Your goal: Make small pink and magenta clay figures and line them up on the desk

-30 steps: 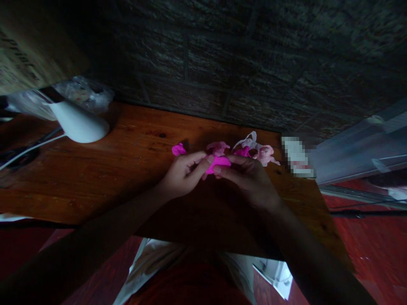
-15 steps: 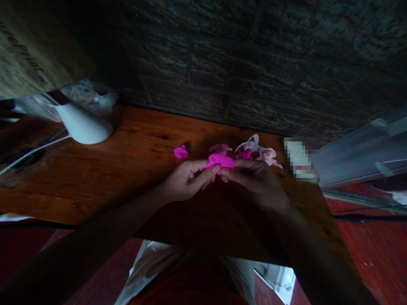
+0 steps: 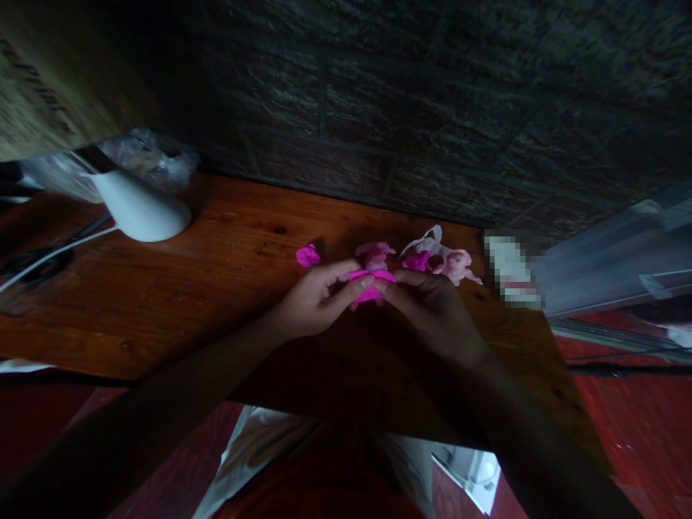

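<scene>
Head cam, hands: from where I stood, L hand (image 3: 316,299) & R hand (image 3: 440,310) met nr ctr of frame, thumbs side by side.
Grip: both pinched closed, thumbs vs. fingers, on one bright pink piece (image 3: 372,288); L had its left part, R its right.
Pink piece: ctr of frame, btwn the hands, partly hidden by thumbs; couldn't tell if it touched the table (image 3: 232,238).
Figures: dusky pink figure (image 3: 377,254) just above the piece in frame; to its right a magenta lump (image 3: 416,261), whitish figure (image 3: 431,244) & pale pink figure (image 3: 457,267), bunched close.
Magenta scrap (image 3: 308,254): left of ctr, apart from the rest, above L hand.
Left side: white cone (image 3: 145,209) w/ cord, clear plastic (image 3: 151,160) behind.
Right side: pixelated pale item (image 3: 508,268), kind unclear.
Top: dark stone-patterned wall (image 3: 367,108).
</scene>
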Action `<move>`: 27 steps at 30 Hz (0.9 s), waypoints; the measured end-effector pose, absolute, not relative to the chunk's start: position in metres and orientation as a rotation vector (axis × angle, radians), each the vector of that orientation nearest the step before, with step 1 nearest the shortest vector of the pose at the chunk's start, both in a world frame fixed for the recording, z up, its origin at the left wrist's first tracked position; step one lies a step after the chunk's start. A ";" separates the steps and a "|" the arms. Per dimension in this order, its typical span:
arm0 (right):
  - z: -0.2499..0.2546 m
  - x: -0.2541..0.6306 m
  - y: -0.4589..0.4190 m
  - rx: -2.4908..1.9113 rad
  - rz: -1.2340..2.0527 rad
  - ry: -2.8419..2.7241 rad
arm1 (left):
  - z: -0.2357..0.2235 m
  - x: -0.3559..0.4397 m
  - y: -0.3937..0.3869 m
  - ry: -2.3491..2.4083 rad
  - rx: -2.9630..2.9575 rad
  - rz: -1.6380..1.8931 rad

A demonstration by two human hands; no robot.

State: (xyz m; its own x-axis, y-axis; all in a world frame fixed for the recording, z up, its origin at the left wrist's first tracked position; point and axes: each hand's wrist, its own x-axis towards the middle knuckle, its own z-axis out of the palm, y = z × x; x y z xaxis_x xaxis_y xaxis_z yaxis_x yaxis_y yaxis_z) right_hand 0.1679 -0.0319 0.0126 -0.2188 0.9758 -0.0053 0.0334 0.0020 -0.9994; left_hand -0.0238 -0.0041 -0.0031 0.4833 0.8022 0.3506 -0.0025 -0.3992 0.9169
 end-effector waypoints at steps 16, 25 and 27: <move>0.009 0.166 -0.033 -1.085 1.095 -1.370 | -0.003 -0.024 -0.003 0.693 1.686 0.949; 0.012 0.171 -0.030 -1.059 1.296 -1.445 | -0.007 -0.027 -0.002 0.732 1.705 1.009; 0.012 0.171 -0.030 -1.071 1.259 -1.437 | -0.007 -0.026 -0.003 0.732 1.689 1.035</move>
State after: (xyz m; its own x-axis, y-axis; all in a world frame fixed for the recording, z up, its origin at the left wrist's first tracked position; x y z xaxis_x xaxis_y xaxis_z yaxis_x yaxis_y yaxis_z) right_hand 0.1708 -0.0304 0.0124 -0.2033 0.9750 0.0899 0.0390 0.0998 -0.9942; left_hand -0.0258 -0.0028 -0.0073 0.4540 0.8401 0.2968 -0.0001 -0.3331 0.9429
